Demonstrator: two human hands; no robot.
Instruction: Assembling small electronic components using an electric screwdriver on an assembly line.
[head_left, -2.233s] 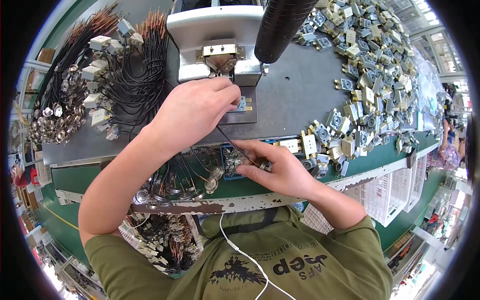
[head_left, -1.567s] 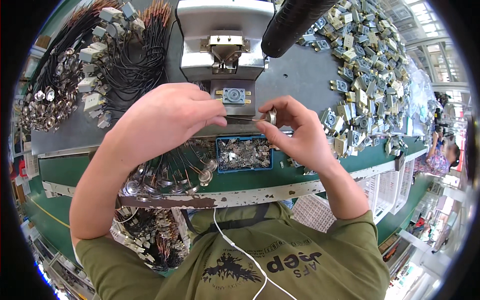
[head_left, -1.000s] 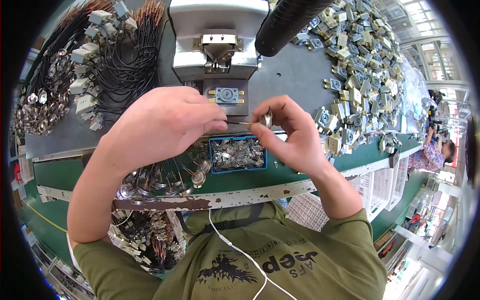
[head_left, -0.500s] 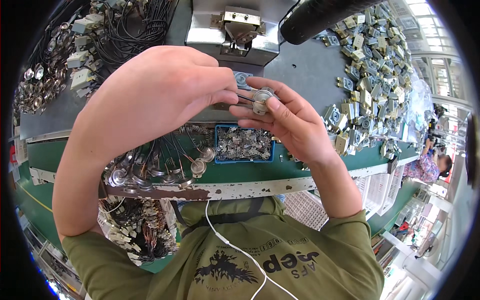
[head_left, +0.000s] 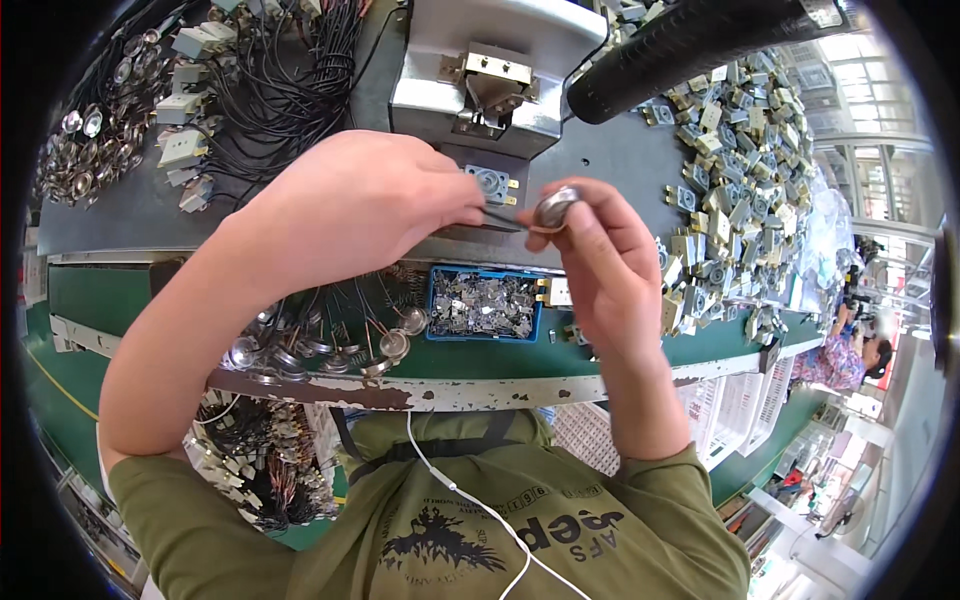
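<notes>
Just right of the frame's middle, a round metal piece (head_left: 557, 206) sits between the thumb and fingers of the right hand (head_left: 612, 262), which are curled close around it; its flat side looks tilted, not level. Over to the left of it, the left hand (head_left: 390, 190) has its fingertips pinched together on a dark wire (head_left: 502, 221). The wire is what ties the two together, as I see it: a short stretch lying nearly crosswise, left to right, dipping a little toward the round piece. Whether it is joined there, the right fingers keep me from telling. Just above that stretch lies a grey block (head_left: 488, 184) with brass tabs, its long axis also running roughly crosswise. The left fingertips are the nearer to it, overlapping its lower left corner in view; whether they touch it I can't tell.
</notes>
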